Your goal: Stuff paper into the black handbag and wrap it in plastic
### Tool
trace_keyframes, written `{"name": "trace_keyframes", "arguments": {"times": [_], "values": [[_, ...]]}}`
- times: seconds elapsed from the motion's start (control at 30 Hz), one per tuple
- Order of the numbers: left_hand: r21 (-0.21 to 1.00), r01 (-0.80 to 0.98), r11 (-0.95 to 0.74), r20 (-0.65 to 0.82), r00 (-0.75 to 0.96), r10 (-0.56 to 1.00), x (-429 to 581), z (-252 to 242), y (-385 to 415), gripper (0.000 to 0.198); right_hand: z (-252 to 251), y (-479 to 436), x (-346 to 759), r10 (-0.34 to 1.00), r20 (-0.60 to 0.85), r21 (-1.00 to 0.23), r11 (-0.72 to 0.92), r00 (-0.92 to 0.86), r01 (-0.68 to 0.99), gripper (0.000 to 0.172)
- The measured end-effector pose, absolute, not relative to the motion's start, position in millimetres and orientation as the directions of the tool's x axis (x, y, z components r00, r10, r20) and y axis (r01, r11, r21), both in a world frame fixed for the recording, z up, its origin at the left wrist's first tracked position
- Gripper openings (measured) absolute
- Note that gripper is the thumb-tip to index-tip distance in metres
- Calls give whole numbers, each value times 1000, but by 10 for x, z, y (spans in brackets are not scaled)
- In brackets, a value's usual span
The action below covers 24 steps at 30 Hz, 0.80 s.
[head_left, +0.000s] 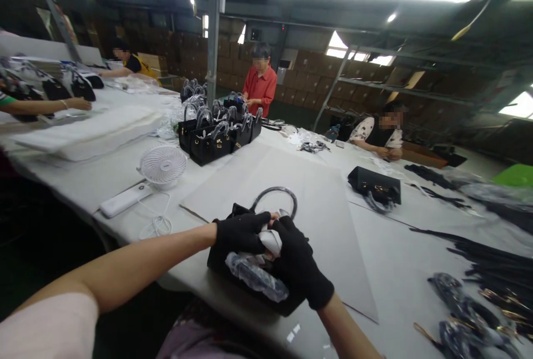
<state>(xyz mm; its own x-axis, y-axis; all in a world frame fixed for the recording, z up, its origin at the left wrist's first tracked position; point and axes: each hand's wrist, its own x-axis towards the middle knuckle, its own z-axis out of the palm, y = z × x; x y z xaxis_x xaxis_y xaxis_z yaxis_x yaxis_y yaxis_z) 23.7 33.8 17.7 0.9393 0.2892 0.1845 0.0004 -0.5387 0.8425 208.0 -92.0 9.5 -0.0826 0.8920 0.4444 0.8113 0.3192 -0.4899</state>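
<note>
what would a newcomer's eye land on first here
Most likely the black-gloved left hand and right hand, close together over a black handbag at the near edge of the table. Farther back stands a cluster of black handbags, with a white fan nearer and left. A person in red stands behind the cluster.

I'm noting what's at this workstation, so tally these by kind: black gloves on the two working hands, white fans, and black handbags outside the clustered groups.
Black gloves: 2, on the left hand and right hand
White fan: 1
Black handbags: 2, one beneath the hands, one farther right
Total: 5
</note>
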Motion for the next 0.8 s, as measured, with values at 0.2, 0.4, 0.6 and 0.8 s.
{"name": "trace_keyframes", "arguments": {"times": [0.2,0.4,0.6,0.8], "values": [[793,135,-594,91,938,335,249,-89,475,69,35,-1052,2240,966,243,-685,232,-83,691,29],[732,140,-667,130,932,337,196,-122,639,59,-14,-1179,2389,997,-16,-441,62,-77,896,23],[434,426,-794,-32,888,459,289,-107,531,57,-74,-924,2223,978,-134,-37,157,-161,987,19],[395,370,-841,0,915,402,240,17,554,63,227,-941,2328,959,-98,-256,234,-266,938,16]]}}
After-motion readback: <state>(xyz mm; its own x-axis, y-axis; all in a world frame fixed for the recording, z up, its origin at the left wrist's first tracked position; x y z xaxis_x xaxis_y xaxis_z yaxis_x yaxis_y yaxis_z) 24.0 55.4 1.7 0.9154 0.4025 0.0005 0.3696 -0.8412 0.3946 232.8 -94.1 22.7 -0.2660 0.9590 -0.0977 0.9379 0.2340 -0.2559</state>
